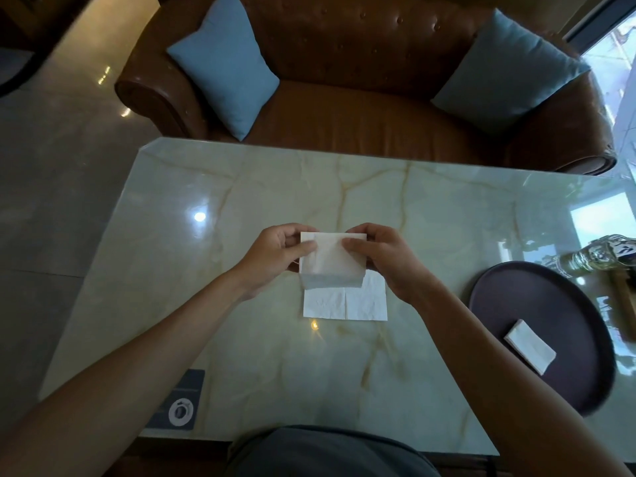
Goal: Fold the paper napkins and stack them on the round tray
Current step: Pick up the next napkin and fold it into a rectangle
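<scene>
both hands, left hand (275, 253) and right hand (382, 256), pinch the far edge of a paper napkin (330, 263) above the marble table (241, 187). the round tray (537, 304) with one folded napkin (530, 346) lies to the right, nearer the right hand.

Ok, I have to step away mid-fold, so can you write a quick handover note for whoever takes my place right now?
Left hand and right hand: each has a grip on a top corner of the napkin held over the table centre.
Unfolded napkin lies flat on the marble table beneath it.
Done: one folded napkin already sits on the round tray, to the right.
Left: finish this fold, stack it on the tray, then fold the flat one.
</scene>
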